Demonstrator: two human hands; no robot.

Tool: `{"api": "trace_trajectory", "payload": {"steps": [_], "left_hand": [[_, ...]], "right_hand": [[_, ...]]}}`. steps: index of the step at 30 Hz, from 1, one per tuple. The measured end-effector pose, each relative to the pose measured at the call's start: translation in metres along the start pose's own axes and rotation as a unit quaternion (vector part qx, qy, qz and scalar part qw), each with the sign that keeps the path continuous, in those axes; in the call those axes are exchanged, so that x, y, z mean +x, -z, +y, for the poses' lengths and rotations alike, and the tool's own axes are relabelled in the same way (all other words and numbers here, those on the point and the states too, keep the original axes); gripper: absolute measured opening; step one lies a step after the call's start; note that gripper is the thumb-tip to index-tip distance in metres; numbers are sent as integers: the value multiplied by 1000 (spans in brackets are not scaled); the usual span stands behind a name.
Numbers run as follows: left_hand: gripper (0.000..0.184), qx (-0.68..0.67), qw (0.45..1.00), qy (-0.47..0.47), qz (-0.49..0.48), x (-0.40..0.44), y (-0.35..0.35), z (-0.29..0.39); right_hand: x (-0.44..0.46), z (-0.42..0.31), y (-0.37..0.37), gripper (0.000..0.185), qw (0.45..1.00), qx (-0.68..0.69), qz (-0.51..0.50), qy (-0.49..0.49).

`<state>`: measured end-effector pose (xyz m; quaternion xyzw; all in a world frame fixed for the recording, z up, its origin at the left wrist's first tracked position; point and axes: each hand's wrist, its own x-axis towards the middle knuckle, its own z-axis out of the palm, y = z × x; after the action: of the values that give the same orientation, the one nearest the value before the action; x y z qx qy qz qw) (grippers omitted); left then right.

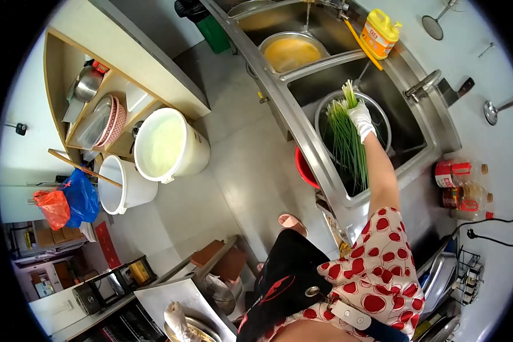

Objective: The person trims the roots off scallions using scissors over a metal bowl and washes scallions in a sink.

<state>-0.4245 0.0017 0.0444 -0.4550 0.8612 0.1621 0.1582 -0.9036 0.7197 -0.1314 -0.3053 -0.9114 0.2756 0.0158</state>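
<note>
My right hand (361,120), in a white glove, is closed around the pale root end of a bunch of long green stalks (346,145). The stalks look like scallions or chives. They hang down across a round metal basin (387,117) inside the near sink compartment (407,135). My left hand does not show.
In the neighbouring sink compartment a metal bowl (292,52) holds yellowish liquid under a running tap. A yellow detergent jug (379,35) stands on the sink's back ledge. White buckets (198,153) and a slipper-clad foot (292,223) are on the floor.
</note>
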Motion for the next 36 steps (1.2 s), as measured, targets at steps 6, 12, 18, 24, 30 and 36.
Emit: {"api": "trace_trajectory", "payload": {"steps": [6, 12, 18, 24, 30, 36], "left_hand": [[34, -69, 997, -8, 27, -12, 1, 31], [38, -281, 955, -21, 89, -60, 1, 24], [40, -466, 866, -100, 153, -100, 1, -37], [44, -917, 347, 63, 189, -71, -57, -172], [35, -881, 434, 61, 178, -89, -95, -215], [72, -970, 218, 42, 96, -73, -113, -247]], "right_hand": [[-4, 13, -81, 94, 960, -235, -131, -75], [-26, 9, -94, 79, 931, -356, -80, 18], [-52, -93, -80, 28, 940, 17, 120, 319], [-300, -288, -105, 24, 807, 220, -233, 496], [-657, -323, -83, 16, 417, 230, -515, 713], [-868, -242, -95, 41, 100, 263, -549, 787]]}}
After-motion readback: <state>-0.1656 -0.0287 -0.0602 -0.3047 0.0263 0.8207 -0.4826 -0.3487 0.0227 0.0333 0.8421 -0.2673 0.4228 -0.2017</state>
